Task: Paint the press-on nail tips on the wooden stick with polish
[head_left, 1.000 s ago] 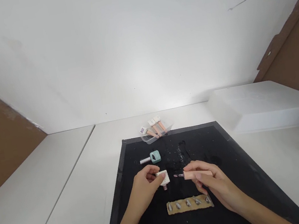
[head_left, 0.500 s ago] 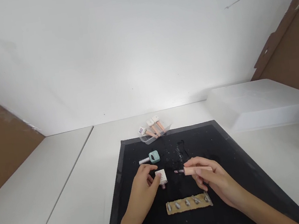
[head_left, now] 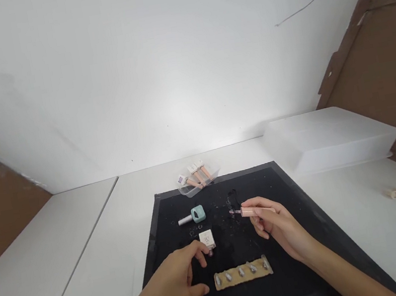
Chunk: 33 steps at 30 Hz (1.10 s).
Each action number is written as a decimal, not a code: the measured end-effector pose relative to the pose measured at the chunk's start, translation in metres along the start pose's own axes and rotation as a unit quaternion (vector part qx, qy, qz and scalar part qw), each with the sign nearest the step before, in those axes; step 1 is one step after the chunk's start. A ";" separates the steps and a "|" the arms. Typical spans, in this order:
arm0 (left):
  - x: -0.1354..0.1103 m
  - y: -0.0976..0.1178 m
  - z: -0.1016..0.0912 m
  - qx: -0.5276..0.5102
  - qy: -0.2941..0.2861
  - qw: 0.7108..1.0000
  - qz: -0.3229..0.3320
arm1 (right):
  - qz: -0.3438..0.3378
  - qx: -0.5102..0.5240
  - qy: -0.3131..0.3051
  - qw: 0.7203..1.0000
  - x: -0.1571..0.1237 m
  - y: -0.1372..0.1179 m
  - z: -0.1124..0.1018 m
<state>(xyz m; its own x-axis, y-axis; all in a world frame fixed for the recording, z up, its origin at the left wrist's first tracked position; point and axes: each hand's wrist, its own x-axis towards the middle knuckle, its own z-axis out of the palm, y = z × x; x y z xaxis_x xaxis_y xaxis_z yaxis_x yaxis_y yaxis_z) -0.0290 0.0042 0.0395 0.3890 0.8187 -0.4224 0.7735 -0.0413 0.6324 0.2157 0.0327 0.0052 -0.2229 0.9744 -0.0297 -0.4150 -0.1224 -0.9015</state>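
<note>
Between the thumb and fingers of my right hand [head_left: 272, 219] is a pink nail polish brush cap [head_left: 248, 211], its wet brush tip pointing left over the black mat. My left hand [head_left: 179, 279] has its thumb and fingers apart and holds nothing. Its fingertips are beside the neck of a white square nail polish bottle [head_left: 207, 239], which lies uncapped on the mat; I cannot tell whether they touch. Below both hands lies a tan strip [head_left: 236, 276] carrying several nail tips in a row.
A teal bottle with a white cap [head_left: 198, 214] lies behind the white one. At the mat's [head_left: 264, 177] far edge, a clear tray [head_left: 191, 193] holds three pink-capped bottles [head_left: 194, 168]. A translucent white box [head_left: 334, 139] and small beige rings [head_left: 395, 192] are at right.
My left hand has let go of the white bottle and drawn back toward me, its fingers spreading. My right hand still holds the brush cap. The whole view has shifted slightly.
</note>
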 end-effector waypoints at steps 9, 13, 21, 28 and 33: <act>0.000 -0.003 0.039 0.079 0.034 0.996 0.017 | -0.009 0.011 0.004 1.000 -0.004 -0.005 -0.001; 0.004 -0.006 0.048 0.054 0.075 0.995 0.025 | -0.016 0.011 0.000 1.000 -0.006 -0.005 -0.001; 0.006 -0.011 0.053 0.006 0.096 0.993 0.069 | -0.029 0.017 -0.005 0.999 -0.007 -0.004 -0.003; -0.001 -0.003 0.045 -0.236 0.110 0.954 0.151 | -0.047 0.011 0.036 0.998 -0.009 -0.007 -0.002; 0.003 0.010 0.041 -0.450 0.076 0.877 0.151 | -0.075 -0.014 0.008 0.997 -0.010 -0.003 -0.001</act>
<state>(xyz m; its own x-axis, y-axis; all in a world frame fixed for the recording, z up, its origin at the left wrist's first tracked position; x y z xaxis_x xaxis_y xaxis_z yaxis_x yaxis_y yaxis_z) 0.0009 -0.0173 0.0176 0.3842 0.9178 -0.0997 -0.0869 0.1434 0.9858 0.2203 0.0239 0.0078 -0.1463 0.9841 0.1009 -0.4179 0.0310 -0.9080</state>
